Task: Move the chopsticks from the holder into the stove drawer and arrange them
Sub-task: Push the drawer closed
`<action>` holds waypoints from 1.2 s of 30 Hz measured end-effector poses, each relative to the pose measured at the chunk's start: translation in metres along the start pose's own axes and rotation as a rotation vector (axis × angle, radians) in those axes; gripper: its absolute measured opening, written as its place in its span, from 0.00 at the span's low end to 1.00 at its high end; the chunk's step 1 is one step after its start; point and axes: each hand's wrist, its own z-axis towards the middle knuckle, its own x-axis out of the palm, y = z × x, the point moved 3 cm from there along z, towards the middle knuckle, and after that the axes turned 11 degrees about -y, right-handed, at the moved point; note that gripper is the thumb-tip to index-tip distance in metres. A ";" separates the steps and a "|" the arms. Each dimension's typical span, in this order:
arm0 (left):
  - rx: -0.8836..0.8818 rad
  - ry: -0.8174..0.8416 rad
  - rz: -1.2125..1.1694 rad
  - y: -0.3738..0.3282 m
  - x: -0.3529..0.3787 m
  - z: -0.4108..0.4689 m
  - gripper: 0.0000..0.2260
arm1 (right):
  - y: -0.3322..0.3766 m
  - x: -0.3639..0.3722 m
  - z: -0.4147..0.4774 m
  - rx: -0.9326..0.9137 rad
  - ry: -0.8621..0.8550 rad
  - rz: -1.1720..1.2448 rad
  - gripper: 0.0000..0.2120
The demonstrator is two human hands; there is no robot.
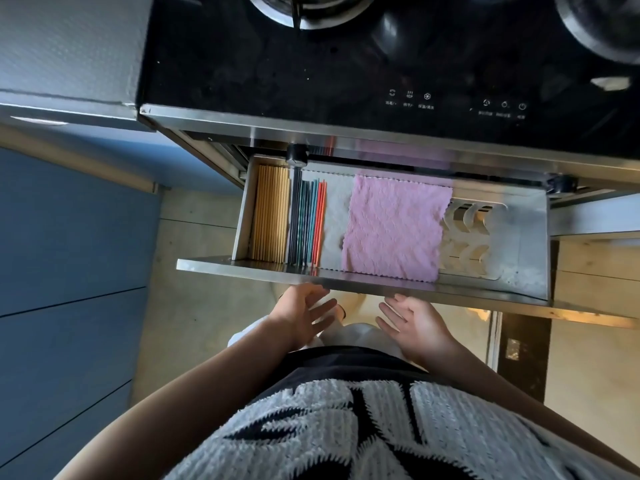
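Observation:
The steel stove drawer (381, 282) stands pulled out below the black cooktop. At its left end lies a neat row of wooden chopsticks (272, 213). Right beside them lie coloured chopsticks (308, 225), dark, teal and red, all parallel. My left hand (304, 315) hovers just below the drawer's front edge, fingers spread, holding nothing. My right hand (415, 323) hangs beside it, palm up and empty. No chopstick holder shows in this view.
A pink cloth (391, 226) lies in the drawer's middle over a white liner (334, 209); a white slotted rack (474, 237) fills the right end. The black glass cooktop (346, 64) carries two burners. Blue cabinet fronts (69, 254) stand at the left.

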 end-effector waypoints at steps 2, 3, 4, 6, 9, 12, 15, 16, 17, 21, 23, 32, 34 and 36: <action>0.012 0.012 -0.014 -0.003 0.002 -0.001 0.12 | 0.003 0.002 0.001 0.005 0.006 0.006 0.14; 0.018 0.017 -0.016 -0.005 0.004 -0.002 0.14 | 0.005 0.003 0.002 0.004 0.007 0.008 0.14; 0.023 0.019 -0.016 -0.008 0.006 -0.002 0.15 | 0.007 0.005 0.002 0.003 0.008 0.008 0.14; 0.036 0.020 -0.020 -0.013 0.011 -0.002 0.15 | 0.014 0.009 0.004 -0.008 0.008 0.011 0.13; 0.050 0.038 -0.040 -0.023 0.021 -0.002 0.10 | 0.025 0.018 0.006 -0.017 0.025 0.022 0.13; 0.058 0.068 -0.071 -0.034 0.032 -0.004 0.06 | 0.036 0.027 0.009 -0.024 0.040 0.039 0.10; 0.076 0.089 -0.108 -0.044 0.044 -0.006 0.06 | 0.049 0.037 0.011 -0.040 0.050 0.057 0.10; 0.079 0.094 -0.125 -0.047 0.048 -0.005 0.07 | 0.053 0.041 0.012 -0.043 0.056 0.064 0.10; 0.081 0.102 -0.145 -0.050 0.052 -0.005 0.07 | 0.057 0.045 0.012 -0.046 0.057 0.071 0.10; 0.116 0.139 -0.186 -0.065 0.067 -0.006 0.17 | 0.075 0.058 0.011 -0.084 0.061 0.096 0.20; 0.144 0.156 -0.152 -0.073 0.074 -0.008 0.24 | 0.084 0.065 0.010 -0.096 0.078 0.114 0.21; 0.250 0.189 -0.067 -0.111 0.106 -0.004 0.31 | 0.120 0.097 0.013 -0.152 0.129 0.154 0.26; 0.256 0.185 -0.068 -0.117 0.109 -0.001 0.32 | 0.126 0.102 0.014 -0.163 0.133 0.167 0.26; 0.270 0.189 -0.049 -0.123 0.111 0.004 0.32 | 0.131 0.106 0.015 -0.170 0.132 0.182 0.27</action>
